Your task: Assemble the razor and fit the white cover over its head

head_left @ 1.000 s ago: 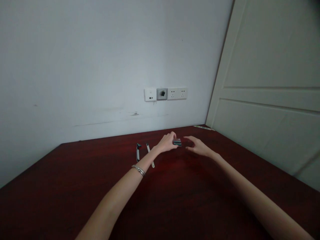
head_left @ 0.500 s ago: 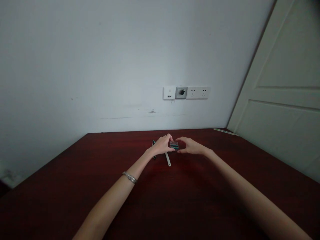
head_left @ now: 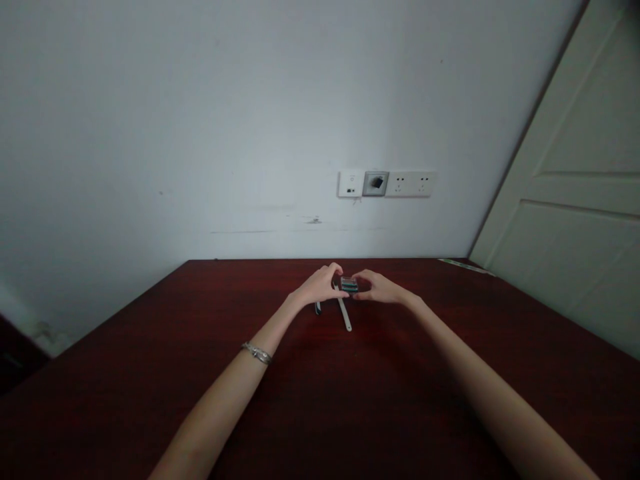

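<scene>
A small clear box with dark and teal bands [head_left: 349, 285] is held between my two hands near the far side of the table. My left hand [head_left: 320, 285] curves round its left side, thumb at the near corner and fingers at the far one. On the opposite side, my right hand [head_left: 379, 287] has its thumb and fingers bent against the box's right edge. A thin white strip with a hole at its end [head_left: 345, 317] lies below the box, its far part hidden. Partly covered by my left hand is a dark, light-edged thing [head_left: 317, 308] whose kind I cannot make out.
The dark red table [head_left: 320, 400] reaches back to a pale wall bearing a row of sockets [head_left: 411, 184]. A white door [head_left: 585, 200] stands at the right. A flat pale strip [head_left: 465, 266] lies at the table's far right edge.
My view has turned a little to the left, so table and sockets sit further right. Relative to the white strip, both hands and the box have shifted slightly left.
</scene>
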The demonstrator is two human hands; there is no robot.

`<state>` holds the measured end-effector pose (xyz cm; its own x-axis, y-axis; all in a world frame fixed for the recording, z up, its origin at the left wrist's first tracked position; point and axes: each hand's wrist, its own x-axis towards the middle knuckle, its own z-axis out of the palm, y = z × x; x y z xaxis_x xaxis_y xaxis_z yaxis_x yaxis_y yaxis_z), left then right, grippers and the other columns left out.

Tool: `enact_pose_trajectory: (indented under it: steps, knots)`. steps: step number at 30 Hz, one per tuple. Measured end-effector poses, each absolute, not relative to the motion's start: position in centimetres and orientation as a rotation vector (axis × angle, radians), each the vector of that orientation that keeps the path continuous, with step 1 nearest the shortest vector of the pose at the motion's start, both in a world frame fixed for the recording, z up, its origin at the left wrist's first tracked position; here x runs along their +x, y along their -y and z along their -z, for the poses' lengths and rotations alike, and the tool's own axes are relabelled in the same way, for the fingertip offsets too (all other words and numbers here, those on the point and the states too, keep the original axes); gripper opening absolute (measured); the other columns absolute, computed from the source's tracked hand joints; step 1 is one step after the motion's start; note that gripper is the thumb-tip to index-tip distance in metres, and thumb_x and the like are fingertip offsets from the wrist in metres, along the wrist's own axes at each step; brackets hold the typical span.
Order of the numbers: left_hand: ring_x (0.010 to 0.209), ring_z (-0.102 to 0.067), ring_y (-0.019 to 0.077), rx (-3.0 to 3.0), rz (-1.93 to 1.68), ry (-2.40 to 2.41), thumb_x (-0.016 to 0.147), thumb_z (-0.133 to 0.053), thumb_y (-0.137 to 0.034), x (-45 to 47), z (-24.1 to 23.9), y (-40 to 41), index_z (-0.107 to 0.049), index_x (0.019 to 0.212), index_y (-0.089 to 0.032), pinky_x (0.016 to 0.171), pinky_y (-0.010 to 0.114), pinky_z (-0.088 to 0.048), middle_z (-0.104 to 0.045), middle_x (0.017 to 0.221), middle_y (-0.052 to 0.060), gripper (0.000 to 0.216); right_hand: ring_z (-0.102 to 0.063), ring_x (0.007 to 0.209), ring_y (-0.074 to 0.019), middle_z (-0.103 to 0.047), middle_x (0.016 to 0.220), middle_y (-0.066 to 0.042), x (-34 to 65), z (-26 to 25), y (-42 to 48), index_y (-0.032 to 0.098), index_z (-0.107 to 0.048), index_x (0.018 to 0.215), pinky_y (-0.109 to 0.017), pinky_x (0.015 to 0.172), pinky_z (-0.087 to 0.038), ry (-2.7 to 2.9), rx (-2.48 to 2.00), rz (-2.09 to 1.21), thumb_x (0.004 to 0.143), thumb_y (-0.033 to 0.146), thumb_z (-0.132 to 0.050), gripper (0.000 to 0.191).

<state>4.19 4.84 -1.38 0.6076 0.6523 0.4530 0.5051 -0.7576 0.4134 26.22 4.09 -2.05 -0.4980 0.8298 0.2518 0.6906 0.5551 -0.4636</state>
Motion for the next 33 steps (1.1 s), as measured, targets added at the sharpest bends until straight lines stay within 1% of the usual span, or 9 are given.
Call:
enact_pose_trajectory:
  steps: [3, 6, 8, 10, 16, 20, 23, 27, 33]
  knots:
    - [0.092, -0.054, 0.0186, 2.525, -1.021, -1.053, 0.068, -0.067, -0.036, 2.6, 1.1, -5.7, -0.054, 0.095, -0.017, 0.081, 0.03, -0.042, -0.059, 0.099, 0.006, 0.035, -0.053, 0.1, -0.0245, -0.057, 0.107, -0.009, 27.1, 2.7, -5.2, 0.019, -0.06, 0.108, -0.039, 0.089, -0.041, 2.288, -1.353, -0.467, 0.064, 0.039, -0.069, 0.049]
    - [0.083, -0.057, 0.0172, 2.407, -1.073, -1.23, 0.073, -0.06, -0.032, 0.6, 0.5, -6.7, -0.059, 0.078, -0.016, 0.08, 0.029, -0.042, -0.064, 0.086, 0.004, 0.017, -0.051, 0.106, -0.0257, -0.056, 0.113, -0.01, 27.9, 3.8, -6.2, 0.019, -0.061, 0.11, -0.039, 0.094, -0.037, 2.274, -1.411, -0.546, 0.061, 0.038, -0.071, 0.053]
    - [0.077, -0.059, 0.0161, 2.308, -1.117, -1.323, 0.076, -0.055, -0.033, -0.7, 0.2, -7.4, -0.061, 0.072, -0.016, 0.077, 0.028, -0.042, -0.065, 0.079, 0.004, 0.019, -0.05, 0.108, -0.0267, -0.056, 0.115, -0.009, 28.2, 4.5, -6.7, 0.02, -0.062, 0.11, -0.041, 0.097, -0.035, 2.291, -1.405, -0.572, 0.059, 0.04, -0.072, 0.055]
    - [0.075, -0.059, 0.0158, 2.226, -1.137, -1.411, 0.076, -0.054, -0.032, -1.9, 0.1, -8.0, -0.062, 0.071, -0.015, 0.074, 0.026, -0.043, -0.066, 0.077, 0.004, 0.02, -0.049, 0.109, -0.0284, -0.056, 0.116, -0.008, 28.2, 5.1, -7.0, 0.022, -0.063, 0.11, -0.044, 0.098, -0.034, 2.308, -1.41, -0.579, 0.058, 0.044, -0.072, 0.057]
    - [0.079, -0.059, 0.0164, 2.124, -1.086, -1.554, 0.075, -0.053, -0.034, -3.9, 0.6, -9.2, -0.065, 0.074, -0.015, 0.075, 0.025, -0.042, -0.068, 0.08, 0.004, 0.023, -0.044, 0.116, -0.0315, -0.052, 0.123, -0.007, 27.9, 5.5, -7.4, 0.029, -0.063, 0.111, -0.046, 0.097, -0.035, 2.367, -1.471, -0.571, 0.057, 0.05, -0.072, 0.059]
    - [0.077, -0.06, 0.0159, 2.129, -1.036, -1.541, 0.072, -0.055, -0.033, -4.1, 1.1, -9.6, -0.066, 0.072, -0.014, 0.071, 0.024, -0.042, -0.068, 0.078, 0.005, 0.022, -0.042, 0.118, -0.0324, -0.047, 0.128, -0.007, 27.8, 5.6, -7.3, 0.031, -0.06, 0.116, -0.047, 0.097, -0.034, 2.386, -1.532, -0.54, 0.059, 0.053, -0.07, 0.062]
    - [0.066, -0.059, 0.014, 2.12, -0.863, -1.527, 0.071, -0.057, -0.033, -3.7, 1.4, -9.4, -0.067, 0.068, -0.013, 0.062, 0.022, -0.042, -0.067, 0.069, 0.005, 0.022, -0.039, 0.12, -0.0345, -0.042, 0.134, -0.008, 27.6, 5.6, -6.9, 0.033, -0.055, 0.121, -0.052, 0.097, -0.031, 2.384, -1.621, -0.511, 0.063, 0.056, -0.065, 0.063]
    - [0.048, -0.052, 0.0102, 2.095, -0.572, -1.513, 0.071, -0.058, -0.033, -2.7, 1.7, -8.6, -0.066, 0.06, -0.01, 0.051, 0.022, -0.04, -0.063, 0.058, 0.005, 0.026, -0.032, 0.125, -0.0358, -0.037, 0.138, -0.009, 27.2, 5.5, -6.3, 0.032, -0.049, 0.127, -0.059, 0.097, -0.024, 2.389, -1.714, -0.46, 0.068, 0.057, -0.058, 0.064]
    - [0.043, -0.049, 0.0085, 2.053, -0.404, -1.594, 0.07, -0.06, -0.037, -1.3, 2.2, -7.3, -0.066, 0.058, -0.011, 0.047, 0.02, -0.04, -0.064, 0.057, 0.006, 0.029, -0.029, 0.127, -0.0348, -0.037, 0.139, -0.007, 27.0, 5.9, -6.1, 0.035, -0.047, 0.128, -0.058, 0.098, -0.021, 2.364, -1.727, -0.439, 0.07, 0.055, -0.056, 0.062]
